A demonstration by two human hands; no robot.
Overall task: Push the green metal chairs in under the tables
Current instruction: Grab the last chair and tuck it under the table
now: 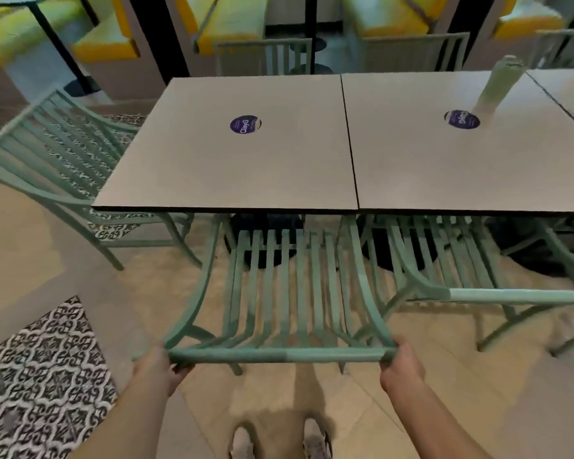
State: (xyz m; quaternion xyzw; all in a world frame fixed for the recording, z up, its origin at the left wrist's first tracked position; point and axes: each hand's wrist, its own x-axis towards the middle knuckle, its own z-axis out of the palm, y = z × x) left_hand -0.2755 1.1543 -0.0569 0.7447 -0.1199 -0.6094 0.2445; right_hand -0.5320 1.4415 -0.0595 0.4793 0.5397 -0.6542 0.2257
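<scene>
Head view: both hands, left and right, grip the slatted pale-green chair by its top rail.

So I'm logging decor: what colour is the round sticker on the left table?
Dark purple with white lettering, on the sticker; head view.
</scene>
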